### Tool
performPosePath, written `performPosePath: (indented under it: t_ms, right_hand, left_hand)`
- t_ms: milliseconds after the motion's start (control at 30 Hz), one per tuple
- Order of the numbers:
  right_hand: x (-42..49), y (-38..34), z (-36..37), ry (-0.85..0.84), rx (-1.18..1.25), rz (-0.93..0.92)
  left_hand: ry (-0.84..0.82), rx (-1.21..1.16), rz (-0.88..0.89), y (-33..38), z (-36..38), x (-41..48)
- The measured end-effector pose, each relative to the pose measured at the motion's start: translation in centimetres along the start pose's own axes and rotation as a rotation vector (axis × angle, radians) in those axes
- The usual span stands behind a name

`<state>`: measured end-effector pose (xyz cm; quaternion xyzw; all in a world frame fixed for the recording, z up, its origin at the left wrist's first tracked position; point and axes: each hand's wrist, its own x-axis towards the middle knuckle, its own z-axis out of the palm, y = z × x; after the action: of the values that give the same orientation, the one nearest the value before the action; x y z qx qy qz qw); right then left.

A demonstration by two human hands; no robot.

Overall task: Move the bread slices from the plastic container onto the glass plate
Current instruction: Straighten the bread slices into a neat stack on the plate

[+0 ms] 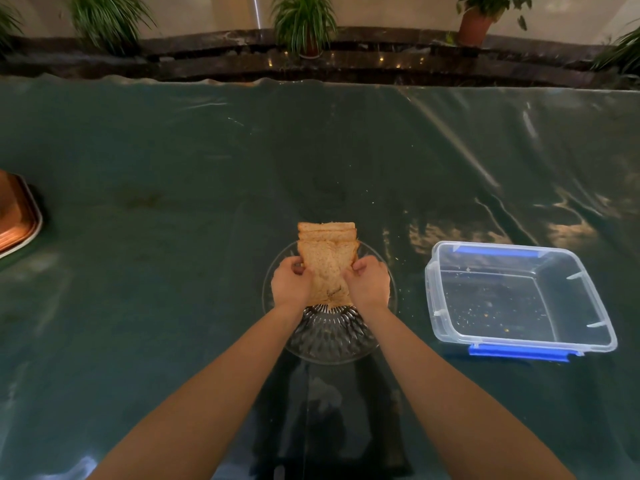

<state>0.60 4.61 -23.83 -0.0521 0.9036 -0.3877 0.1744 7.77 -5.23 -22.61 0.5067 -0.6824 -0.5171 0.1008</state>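
Fingers [298,270] of both hands clamp the bread slices [325,271] from either side, long axis pointing away, over the glass plate [332,344].

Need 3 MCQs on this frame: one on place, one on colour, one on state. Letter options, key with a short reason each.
1. Where is the plastic container relative to the glass plate?
A. On the person's right
B. On the person's left
C. Stacked on the plate

2. What colour are the container's clips?
A. Red
B. Blue
C. Green

3. What is in the container?
A. A full stack of slices
B. One slice
C. No slices, only crumbs

Key:
1 A: it sits on the table to the right of the plate, apart from it.
2 B: blue latches show on its near and far rims.
3 C: the bottom shows only specks; the bread slices are over the plate, held by the left hand and right hand.
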Motion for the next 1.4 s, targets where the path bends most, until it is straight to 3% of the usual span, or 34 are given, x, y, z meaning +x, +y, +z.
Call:
performPosePath:
  t_ms: [367, 1400]
  right_hand:
    - [-1.7, 1.3, -1.0, -0.009, 0.133, -0.048]
    - [-1.7, 2.5, 0.0, -0.001, 0.067, -0.042]
  left_hand:
    - [-0.034, -0.032, 0.019, -1.0, -0.6, -0.7]
    - [-0.055, 0.036, 0.033, -2.9, 0.0, -0.1]
